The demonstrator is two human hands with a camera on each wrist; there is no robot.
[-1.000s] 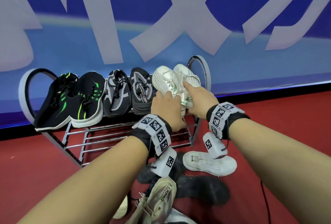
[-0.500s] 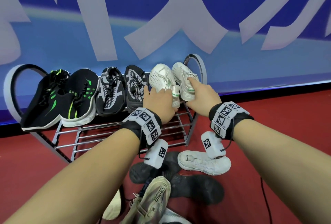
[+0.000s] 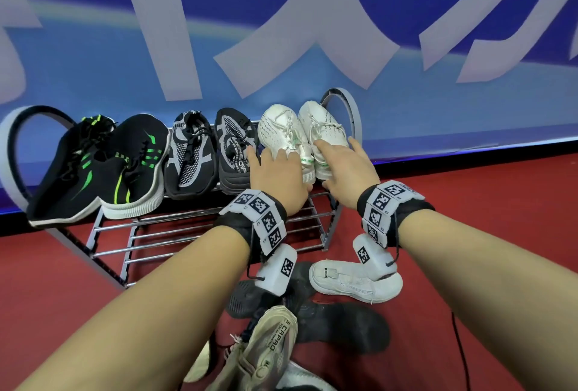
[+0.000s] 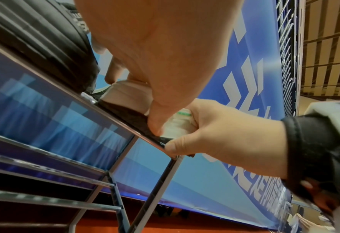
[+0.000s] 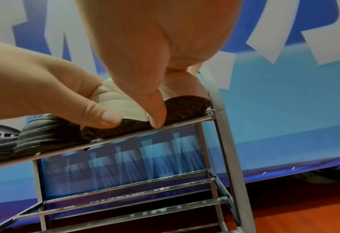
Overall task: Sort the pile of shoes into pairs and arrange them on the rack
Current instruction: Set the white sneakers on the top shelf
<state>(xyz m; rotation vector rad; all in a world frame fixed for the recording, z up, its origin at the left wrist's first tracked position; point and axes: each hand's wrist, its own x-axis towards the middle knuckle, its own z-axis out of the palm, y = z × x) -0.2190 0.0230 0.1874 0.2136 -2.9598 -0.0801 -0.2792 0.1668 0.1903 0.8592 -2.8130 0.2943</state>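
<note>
A pair of white shoes lies at the right end of the rack's (image 3: 203,234) top shelf, toes toward the wall. My left hand (image 3: 278,171) holds the heel of the left white shoe (image 3: 278,131), fingers on top and thumb (image 4: 155,126) at the sole. My right hand (image 3: 347,168) holds the heel of the right white shoe (image 3: 325,124) the same way, its thumb (image 5: 155,119) on the sole edge. Both soles rest on the front rail. A black-and-green pair (image 3: 93,165) and a black-and-grey pair (image 3: 212,152) fill the remaining top shelf.
On the red floor in front of the rack lie a single white shoe (image 3: 353,284), black shoes (image 3: 341,325) and a beige shoe (image 3: 269,347) in a loose pile. The rack's lower rails carry nothing. A blue banner wall stands right behind the rack.
Both hands have lowered the white shoes onto the right end of the top shelf. Their fingers have spread flatter over the heels.
</note>
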